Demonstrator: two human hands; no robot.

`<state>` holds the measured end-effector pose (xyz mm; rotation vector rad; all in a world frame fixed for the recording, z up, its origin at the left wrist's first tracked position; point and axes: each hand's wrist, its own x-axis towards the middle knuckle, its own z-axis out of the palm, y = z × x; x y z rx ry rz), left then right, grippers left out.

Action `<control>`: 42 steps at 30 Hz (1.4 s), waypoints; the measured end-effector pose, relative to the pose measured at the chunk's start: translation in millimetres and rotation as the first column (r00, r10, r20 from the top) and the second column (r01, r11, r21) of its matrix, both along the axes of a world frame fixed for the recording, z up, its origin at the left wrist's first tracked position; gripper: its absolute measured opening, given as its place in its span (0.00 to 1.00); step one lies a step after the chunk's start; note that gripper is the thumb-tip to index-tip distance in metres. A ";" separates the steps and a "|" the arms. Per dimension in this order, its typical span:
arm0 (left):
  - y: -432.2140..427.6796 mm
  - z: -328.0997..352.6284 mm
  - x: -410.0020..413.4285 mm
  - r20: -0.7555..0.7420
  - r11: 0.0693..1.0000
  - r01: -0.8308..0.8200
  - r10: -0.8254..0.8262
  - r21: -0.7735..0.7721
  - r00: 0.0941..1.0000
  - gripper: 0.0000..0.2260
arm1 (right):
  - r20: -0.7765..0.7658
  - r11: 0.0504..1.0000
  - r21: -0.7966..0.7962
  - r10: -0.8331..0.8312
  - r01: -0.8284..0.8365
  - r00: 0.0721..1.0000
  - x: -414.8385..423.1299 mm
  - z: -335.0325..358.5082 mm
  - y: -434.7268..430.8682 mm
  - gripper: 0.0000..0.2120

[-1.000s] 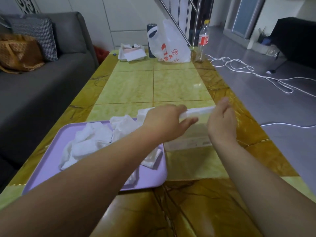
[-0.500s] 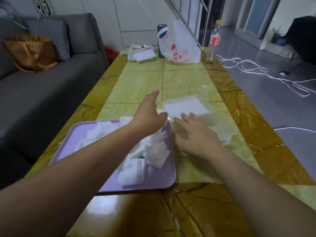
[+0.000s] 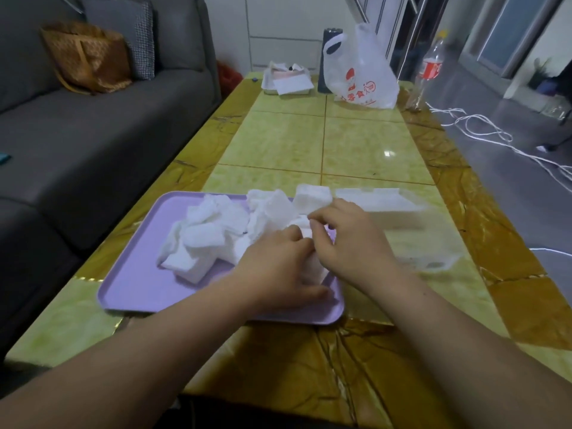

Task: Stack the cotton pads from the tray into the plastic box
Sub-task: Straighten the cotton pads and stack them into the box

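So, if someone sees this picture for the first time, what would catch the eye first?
First, the loose heap of white cotton pads on the purple tray, at the near end of the yellow table. The left hand and right hand meet over the tray's right end, fingers curled among the pads. Just right of the tray stands the clear plastic box.

Brown bag (image 3: 88, 58) on grey sofa (image 3: 102, 128); shopping bag (image 3: 360, 72) and bottle (image 3: 428, 71) far down the table (image 3: 278, 144)

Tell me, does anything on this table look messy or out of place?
Yes: the pads lie in a loose, crooked heap on the tray, a few overlapping its far rim. White cord sprawls tangled on the floor.
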<state>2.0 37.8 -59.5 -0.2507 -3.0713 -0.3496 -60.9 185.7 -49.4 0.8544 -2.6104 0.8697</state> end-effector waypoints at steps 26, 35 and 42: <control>-20.8 14.6 -1.0 0.221 0.254 -0.237 0.091 0.938 0.971 0.07 | 0.606 0.789 -0.504 0.032 0.352 0.795 21.0 -7.2 -14.7 0.04; -25.5 7.1 -10.8 0.328 0.080 -0.333 0.068 0.939 0.942 0.13 | 0.614 0.804 -0.510 0.091 0.306 0.784 16.6 -10.3 -7.6 0.10; -30.2 3.8 -11.6 0.356 0.087 -0.352 -0.034 0.932 0.934 0.15 | 0.458 0.852 -0.508 0.140 0.128 0.878 22.9 -1.1 -7.5 0.14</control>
